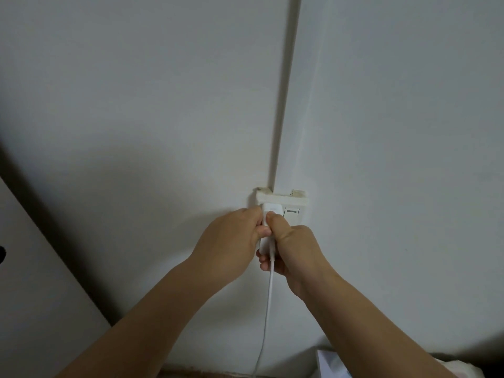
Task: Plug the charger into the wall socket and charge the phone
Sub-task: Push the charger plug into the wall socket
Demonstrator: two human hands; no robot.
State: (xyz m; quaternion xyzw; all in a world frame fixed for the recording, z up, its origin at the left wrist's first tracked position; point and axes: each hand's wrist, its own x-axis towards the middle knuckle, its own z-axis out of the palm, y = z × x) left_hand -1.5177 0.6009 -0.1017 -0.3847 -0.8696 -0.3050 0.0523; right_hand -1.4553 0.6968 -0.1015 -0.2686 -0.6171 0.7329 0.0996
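A white charger [268, 214] is pressed against the white wall socket box [281, 199]. My left hand [229, 241] grips its left side and my right hand [291, 249] grips its right side, thumb on top. The charger's white cable [268, 304] hangs straight down between my forearms to the bottom edge. Whether the plug pins are in the socket holes is hidden by the charger and my fingers. The phone is not in view.
A white rocker switch [291, 212] sits on the same box, just right of the charger. A white cable duct [286, 91] runs up the wall from the box. A pale cabinet side [35, 282] stands at left. Something white [331, 364] lies at bottom right.
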